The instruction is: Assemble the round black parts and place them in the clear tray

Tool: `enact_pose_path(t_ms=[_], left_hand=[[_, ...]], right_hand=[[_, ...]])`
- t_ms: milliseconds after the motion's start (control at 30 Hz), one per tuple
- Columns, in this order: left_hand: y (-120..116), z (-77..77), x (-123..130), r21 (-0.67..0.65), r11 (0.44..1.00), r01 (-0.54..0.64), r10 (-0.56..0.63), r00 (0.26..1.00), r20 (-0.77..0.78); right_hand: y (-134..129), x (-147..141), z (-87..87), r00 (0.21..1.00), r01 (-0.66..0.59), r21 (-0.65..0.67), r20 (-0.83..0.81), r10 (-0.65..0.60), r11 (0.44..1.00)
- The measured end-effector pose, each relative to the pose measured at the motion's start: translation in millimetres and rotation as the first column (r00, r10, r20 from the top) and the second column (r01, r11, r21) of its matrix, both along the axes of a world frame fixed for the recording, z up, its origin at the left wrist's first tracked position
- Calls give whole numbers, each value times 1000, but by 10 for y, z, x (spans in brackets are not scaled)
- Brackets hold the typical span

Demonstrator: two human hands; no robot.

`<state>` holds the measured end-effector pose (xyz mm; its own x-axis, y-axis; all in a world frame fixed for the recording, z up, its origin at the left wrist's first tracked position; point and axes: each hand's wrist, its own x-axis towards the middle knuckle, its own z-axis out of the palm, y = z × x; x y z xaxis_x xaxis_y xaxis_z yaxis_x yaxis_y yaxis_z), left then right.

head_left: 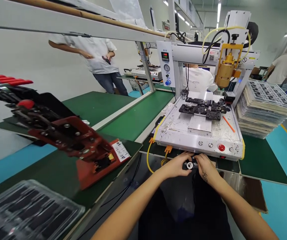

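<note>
Both hands are close together just in front of the machine's front edge. Between them is a small black watch-like part (189, 165) with a round silvery face turned up. My left hand (177, 166) pinches its left side, thumb below and fingers above. My right hand (206, 167) is closed at the part's right side, where a short dark piece shows; its fingertips are partly hidden. Right behind the hands stands a white benchtop machine (178, 136) with buttons on its front. On its bed lie black fixture blocks (204, 108) and an orange stick (228, 124).
A gold machine head (224, 73) hangs over the bed. Stacked clear trays (255, 110) stand at right. A red clamp fixture (88, 146) with red-handled levers and a clear plastic tray (33, 213) are at left. A green conveyor belt (135, 116) runs behind. Several people stand farther off.
</note>
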<state>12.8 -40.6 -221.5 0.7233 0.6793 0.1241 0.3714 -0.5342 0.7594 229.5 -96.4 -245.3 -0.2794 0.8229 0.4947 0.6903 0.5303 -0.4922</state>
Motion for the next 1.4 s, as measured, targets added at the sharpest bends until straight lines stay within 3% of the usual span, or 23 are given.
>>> enact_pose_path(t_ms=[200, 500, 667, 767, 900, 1100, 1167, 1267, 1333, 1400], left_hand=[[-104, -87, -68, -57, 997, 48, -47, 999, 14], [2, 53, -103, -121, 989, 81, -86, 995, -44], [41, 92, -136, -154, 980, 128, -133, 991, -25], [38, 75, -113, -132, 985, 108, -111, 994, -19], [26, 7, 23, -38, 999, -14, 14, 1000, -4], [-45, -19, 183, 22, 992, -128, 127, 991, 52], [-159, 25, 176, 25, 987, -161, 159, 984, 82], [-412, 147, 153, -30, 967, -253, 254, 957, 143], [-588, 248, 154, -155, 940, -305, 332, 921, 202], [-738, 340, 174, -382, 882, -277, 399, 870, 291]], right_hand=[[18, 70, -151, 999, 32, -40, 41, -30, 999], [-21, 33, -270, 998, -10, 9, 56, 9, 1000], [-276, -6, -441, 998, -59, 33, -7, 59, 998], [-516, 25, -438, 995, -65, 20, -78, 66, 998], [-701, 204, -272, 974, 54, -45, -220, -63, 998], [-695, 512, 90, 879, 219, -243, -372, -300, 945], [-703, 537, 235, 836, 198, -339, -431, -339, 920], [-714, 487, 466, 748, 68, -498, -548, -374, 865], [-703, 419, 593, 682, -30, -544, -625, -380, 839], [-679, 348, 672, 611, -117, -558, -693, -383, 822]])
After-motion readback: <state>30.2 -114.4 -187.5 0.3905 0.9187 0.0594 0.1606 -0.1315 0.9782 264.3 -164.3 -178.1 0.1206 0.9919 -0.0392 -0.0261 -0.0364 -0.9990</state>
